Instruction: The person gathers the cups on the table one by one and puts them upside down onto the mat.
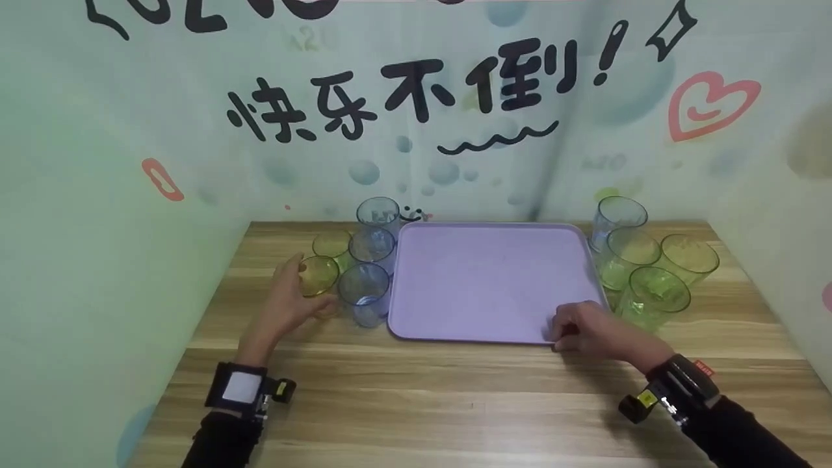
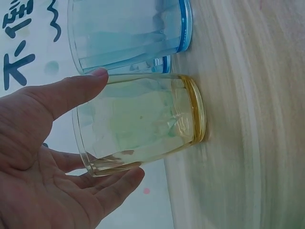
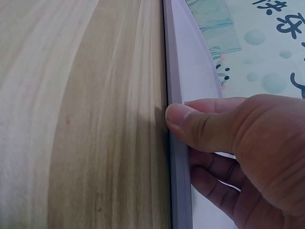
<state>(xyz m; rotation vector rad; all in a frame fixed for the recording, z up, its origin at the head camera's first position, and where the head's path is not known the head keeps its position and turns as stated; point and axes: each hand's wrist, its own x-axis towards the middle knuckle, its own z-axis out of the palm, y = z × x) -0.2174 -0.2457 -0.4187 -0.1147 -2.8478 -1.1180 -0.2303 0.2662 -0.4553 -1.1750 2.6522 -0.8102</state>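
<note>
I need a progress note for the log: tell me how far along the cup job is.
Done: nothing sits on the purple tray so far. In hand: the left hand wraps a yellow cup, and the right hand pinches the tray's near rim. Left: blue cups and green cups all stand on the table.

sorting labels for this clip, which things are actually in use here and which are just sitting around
In use:
left hand around the yellow cup
right hand pinching the purple tray at its near edge

Sitting around:
blue cups
green cups
wooden table
</note>
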